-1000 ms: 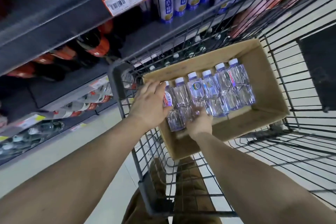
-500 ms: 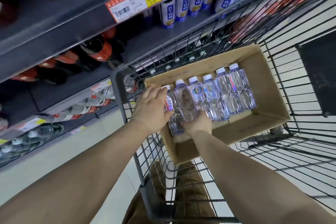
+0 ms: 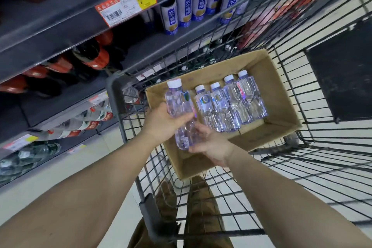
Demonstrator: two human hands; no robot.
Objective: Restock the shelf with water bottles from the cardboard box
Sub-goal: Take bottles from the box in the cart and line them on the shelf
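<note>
An open cardboard box (image 3: 282,94) lies in a wire cart. Several clear water bottles (image 3: 231,102) with white caps lie side by side in it. Above the box's left end I hold up a clear water bottle (image 3: 177,99), cap pointing away from me, with what looks like a second one pressed against it. My left hand (image 3: 161,124) grips the upper body from the left. My right hand (image 3: 213,146) cups the lower end (image 3: 184,139) from below and the right.
The dark wire cart (image 3: 115,102) stands against grey store shelves (image 3: 60,32) on my left. They hold cola bottles (image 3: 90,54), blue and white cans (image 3: 183,10) and, low down, lying water bottles (image 3: 26,155). A black mat (image 3: 342,78) lies beyond the cart. My trouser legs show below.
Both hands have lifted the leftmost bottles out of the row and up above the box's left end. The box's left part now lies bare.
</note>
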